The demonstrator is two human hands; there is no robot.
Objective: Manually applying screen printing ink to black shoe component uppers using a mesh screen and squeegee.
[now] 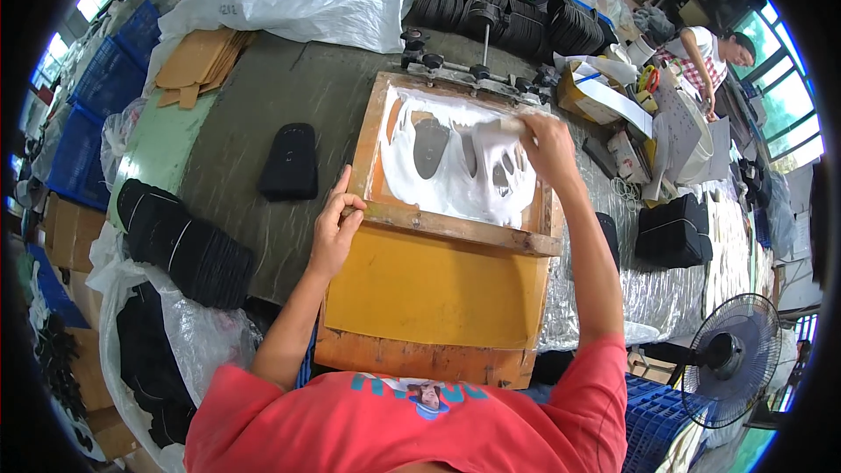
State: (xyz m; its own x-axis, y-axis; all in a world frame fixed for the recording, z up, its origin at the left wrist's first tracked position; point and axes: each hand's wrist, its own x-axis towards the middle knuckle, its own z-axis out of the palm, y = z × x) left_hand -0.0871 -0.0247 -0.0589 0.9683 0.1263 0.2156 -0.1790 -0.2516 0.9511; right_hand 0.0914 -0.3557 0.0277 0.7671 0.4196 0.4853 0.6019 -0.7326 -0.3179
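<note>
A wooden screen-printing frame [455,222] lies before me, with thick white paste [407,153] smeared over its mesh. At its near left corner, the fingers of my left hand [335,226] are wrapped round the wood. My right hand [550,147] is over the frame's right side, closed on a scraper [510,125] that is pale, blurred and partly hidden by the fingers. Dark oval patches show through the paste. Metal clamps [477,74] hold the far edge of the frame. Under its near edge lies a yellow sheet [438,285] on a wooden board [420,357].
A black pad stack [289,162] sits left of the frame; bundled black pads [184,241] lie nearer. More black bundles [674,232] stand right and at the back. A fan [727,355] is at lower right. Two other people [705,57] are across the table.
</note>
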